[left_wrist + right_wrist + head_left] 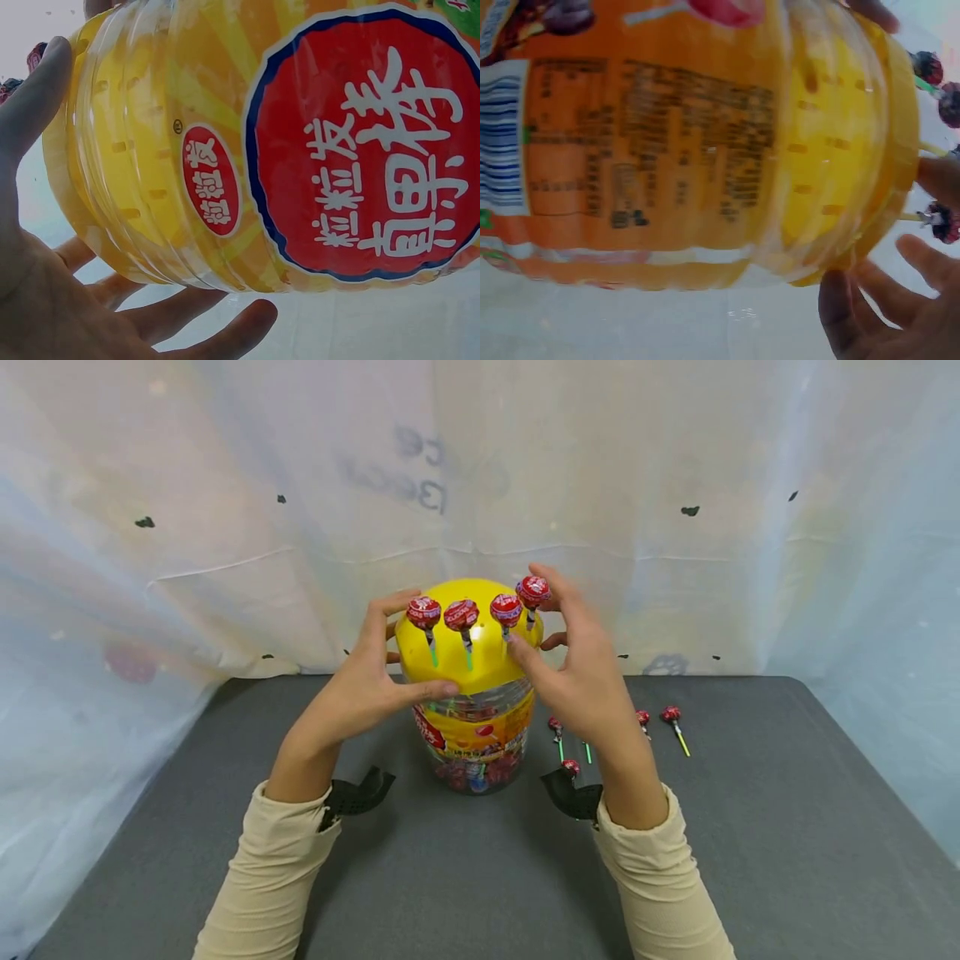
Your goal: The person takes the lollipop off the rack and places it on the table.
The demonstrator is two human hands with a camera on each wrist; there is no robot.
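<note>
A clear plastic candy jar [210,247] with a yellow lid [468,672] stands upright on the table, wrapped candies visible near its bottom. Several red-wrapped lollipops [461,615] stick up out of the lid by their sticks. My left hand [367,681] grips the lid from the left, thumb along its front edge and fingers round the far side. On the right, my right hand [581,664] is spread beside the lid, its thumb by one lollipop [506,609] and its index finger behind the rightmost one [533,592]. The right hand is slightly blurred.
More lollipops [672,717] lie on the dark grey table [465,877] to the right of the jar, some partly hidden by the right arm. A pale plastic sheet [480,468] hangs behind the table. Black wrist mounts [360,792] show at both sleeves.
</note>
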